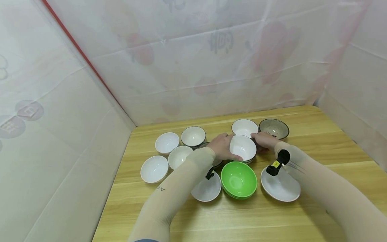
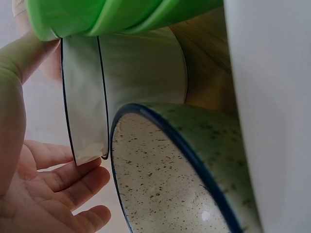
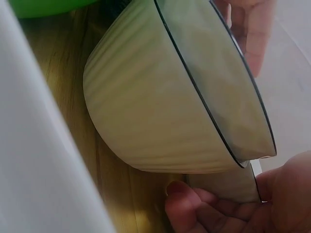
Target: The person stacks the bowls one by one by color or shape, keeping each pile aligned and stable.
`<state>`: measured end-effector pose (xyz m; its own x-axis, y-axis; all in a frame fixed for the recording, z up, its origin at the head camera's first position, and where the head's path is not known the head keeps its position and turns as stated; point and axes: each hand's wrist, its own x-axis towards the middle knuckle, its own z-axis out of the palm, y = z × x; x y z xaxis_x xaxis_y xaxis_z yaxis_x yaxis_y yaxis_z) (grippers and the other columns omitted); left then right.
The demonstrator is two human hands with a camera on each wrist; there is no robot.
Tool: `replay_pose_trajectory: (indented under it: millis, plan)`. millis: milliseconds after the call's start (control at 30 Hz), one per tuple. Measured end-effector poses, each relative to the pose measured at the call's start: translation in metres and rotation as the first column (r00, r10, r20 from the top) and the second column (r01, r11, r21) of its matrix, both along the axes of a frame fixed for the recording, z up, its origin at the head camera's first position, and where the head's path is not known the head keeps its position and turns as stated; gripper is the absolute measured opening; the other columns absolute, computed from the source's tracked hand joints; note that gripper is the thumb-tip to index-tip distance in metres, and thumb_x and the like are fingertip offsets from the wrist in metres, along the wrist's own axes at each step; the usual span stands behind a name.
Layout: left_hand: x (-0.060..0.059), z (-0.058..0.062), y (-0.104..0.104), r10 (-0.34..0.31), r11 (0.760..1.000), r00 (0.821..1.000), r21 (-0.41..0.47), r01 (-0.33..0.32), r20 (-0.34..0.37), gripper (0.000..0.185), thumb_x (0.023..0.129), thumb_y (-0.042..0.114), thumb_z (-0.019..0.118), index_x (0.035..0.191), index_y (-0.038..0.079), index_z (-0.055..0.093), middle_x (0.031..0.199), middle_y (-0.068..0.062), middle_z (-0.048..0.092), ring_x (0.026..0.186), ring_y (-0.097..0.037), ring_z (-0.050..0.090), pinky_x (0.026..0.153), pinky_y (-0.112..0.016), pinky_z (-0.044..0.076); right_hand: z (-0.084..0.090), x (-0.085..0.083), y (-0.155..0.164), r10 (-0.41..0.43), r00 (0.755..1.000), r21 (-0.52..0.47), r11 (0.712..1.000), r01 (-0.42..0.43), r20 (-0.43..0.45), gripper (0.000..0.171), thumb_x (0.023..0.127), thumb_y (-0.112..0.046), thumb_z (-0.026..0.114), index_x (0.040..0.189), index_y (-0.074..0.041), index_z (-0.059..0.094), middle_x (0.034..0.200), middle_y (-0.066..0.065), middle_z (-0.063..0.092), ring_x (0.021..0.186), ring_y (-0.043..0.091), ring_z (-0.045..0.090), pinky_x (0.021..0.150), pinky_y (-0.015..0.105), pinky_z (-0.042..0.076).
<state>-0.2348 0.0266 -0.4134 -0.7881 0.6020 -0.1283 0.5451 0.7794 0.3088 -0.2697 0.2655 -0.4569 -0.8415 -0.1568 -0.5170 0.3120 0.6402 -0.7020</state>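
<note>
Two nested white bowls with dark rims stand mid-table; the upper white bowl sits inside the lower white bowl, its rim a little higher. My left hand holds the upper bowl's left side, thumb at the near rim and fingers on the far side. On the right side, my right hand grips it near the rim, with fingers curled in the right wrist view. Just in front is a stack of green bowls. A speckled bowl with a blue rim is beside the left hand.
Behind the hands stand another white bowl and a grey-brown bowl. Several white bowls, among them a near-left one, stand on the left. A shallow white bowl lies under the right forearm. Sheeted walls enclose the wooden table.
</note>
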Motion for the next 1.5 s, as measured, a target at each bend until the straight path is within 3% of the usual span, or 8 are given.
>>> replay_pose_trajectory:
  millis: [567, 800, 1000, 1233, 1500]
  plan:
    - [-0.004, -0.004, -0.002, 0.009, 1.0, 1.0, -0.019, -0.008, 0.008, 0.107, 0.067, 0.074, 0.069, 0.149, 0.015, 0.034, 0.13, -0.004, 0.051, 0.115, -0.016, 0.05, 0.094, -0.03, 0.045, 0.002, 0.0, -0.005, -0.012, 0.999, 0.028, 1.0, 0.014, -0.049, 0.049, 0.102, -0.028, 0.023, 0.11, 0.006, 0.056, 0.071, 0.005, 0.064, 0.064, 0.016, 0.063, 0.063, 0.031, 0.05]
    - [-0.005, -0.003, -0.002, 0.013, 1.0, 0.999, -0.005, -0.012, 0.03, 0.105, 0.068, 0.073, 0.068, 0.149, 0.015, 0.033, 0.131, -0.003, 0.05, 0.115, -0.016, 0.05, 0.094, -0.03, 0.045, 0.0, -0.004, -0.003, -0.013, 0.998, 0.036, 0.999, 0.015, -0.058, 0.049, 0.101, -0.027, 0.023, 0.115, 0.008, 0.055, 0.074, 0.006, 0.065, 0.066, 0.015, 0.063, 0.064, 0.031, 0.052]
    - [-0.006, -0.005, -0.003, 0.007, 1.0, 0.999, 0.025, -0.009, 0.052, 0.103, 0.069, 0.071, 0.07, 0.15, 0.019, 0.031, 0.13, -0.003, 0.05, 0.114, -0.016, 0.051, 0.094, -0.032, 0.045, 0.0, -0.003, -0.001, -0.055, 0.998, -0.053, 0.997, 0.053, -0.041, 0.047, 0.101, -0.025, 0.025, 0.12, 0.008, 0.053, 0.085, 0.006, 0.065, 0.072, 0.015, 0.063, 0.069, 0.032, 0.052]
    - [-0.006, -0.004, -0.007, 0.031, 0.998, 0.996, 0.043, -0.035, 0.084, 0.104, 0.07, 0.071, 0.069, 0.151, 0.02, 0.028, 0.137, -0.004, 0.048, 0.121, -0.017, 0.049, 0.097, -0.034, 0.044, 0.003, -0.004, 0.003, -0.123, 0.989, -0.191, 0.976, 0.107, -0.079, 0.047, 0.101, -0.022, 0.025, 0.117, 0.012, 0.053, 0.084, 0.004, 0.065, 0.073, 0.013, 0.063, 0.07, 0.03, 0.054]
    - [-0.011, 0.004, -0.014, 0.048, 0.998, 0.999, 0.043, -0.048, 0.014, 0.099, 0.08, 0.065, 0.063, 0.152, 0.011, 0.023, 0.15, -0.007, 0.037, 0.137, -0.021, 0.036, 0.108, -0.034, 0.034, 0.024, -0.004, 0.013, -0.108, 0.989, -0.273, 0.959, 0.076, -0.104, 0.05, 0.102, -0.024, 0.021, 0.117, 0.017, 0.047, 0.087, 0.007, 0.068, 0.076, 0.017, 0.069, 0.077, 0.034, 0.056]
